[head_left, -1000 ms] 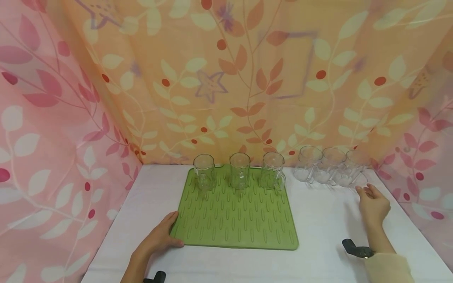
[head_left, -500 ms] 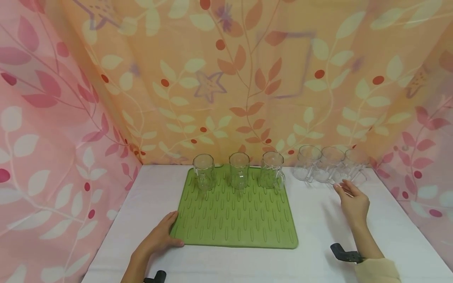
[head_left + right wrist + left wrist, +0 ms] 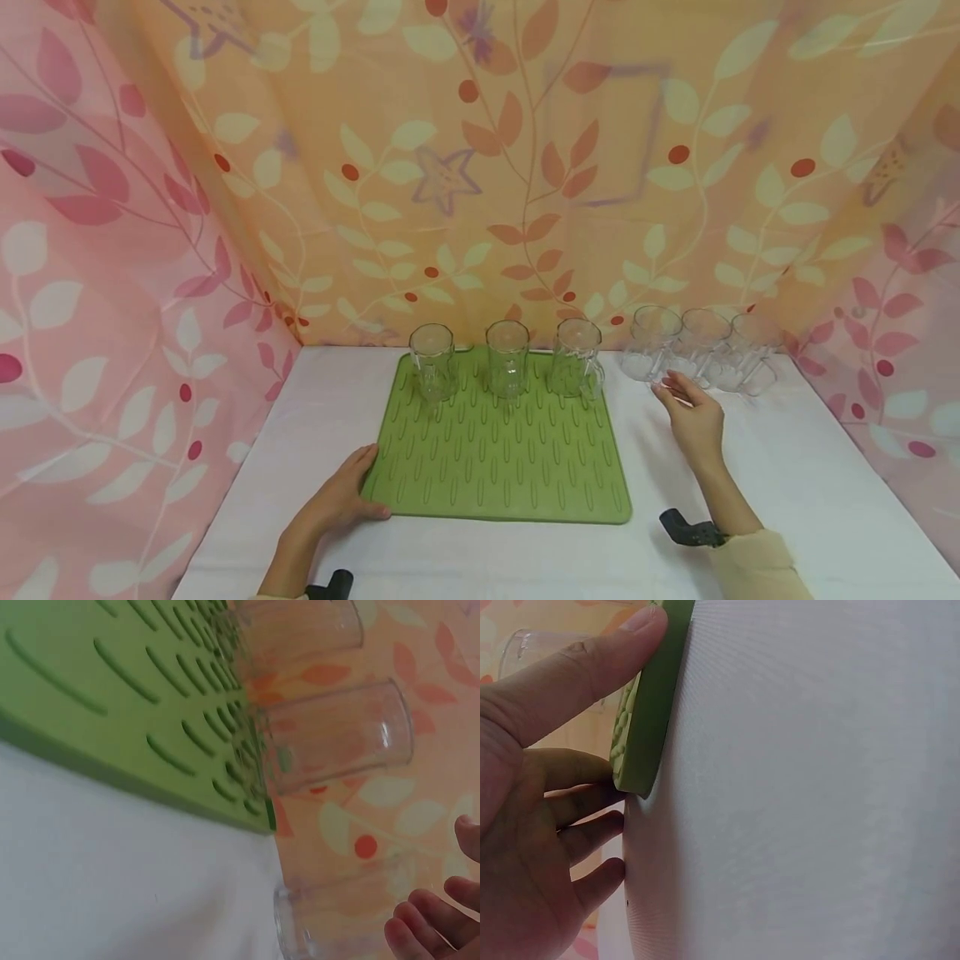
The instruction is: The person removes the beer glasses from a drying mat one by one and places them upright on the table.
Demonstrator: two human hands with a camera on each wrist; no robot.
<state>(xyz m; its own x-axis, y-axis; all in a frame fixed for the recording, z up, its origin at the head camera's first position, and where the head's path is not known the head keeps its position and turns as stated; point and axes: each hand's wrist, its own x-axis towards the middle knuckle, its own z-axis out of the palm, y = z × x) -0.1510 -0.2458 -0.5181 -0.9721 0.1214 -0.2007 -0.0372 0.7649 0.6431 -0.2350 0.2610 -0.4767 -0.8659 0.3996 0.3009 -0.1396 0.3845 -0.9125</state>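
My left hand (image 3: 336,497) rests at the near left corner of a green ridged mat (image 3: 502,467). Its thumb lies against the front edge and the fingers touch the left side, all fairly straight. Three clear glass mugs stand upright along the mat's back: a left mug (image 3: 432,367), a middle mug (image 3: 507,360) and a right mug (image 3: 577,360). Right of the mat, my right hand (image 3: 693,421) is just in front of the nearest glass mug (image 3: 654,342), close to its handle. In the right wrist view, its fingers (image 3: 427,915) are apart with nothing between them.
Two more clear glass mugs, one in the middle (image 3: 703,340) and one at the far right (image 3: 752,350), stand close together at the table's back right. Patterned cloth (image 3: 480,167) hangs behind and at both sides of the white table (image 3: 465,558).
My right hand has moved left along the row of mugs, from in front of the rightmost one to the one nearest the mat. The left hand has stayed at the mat's corner.
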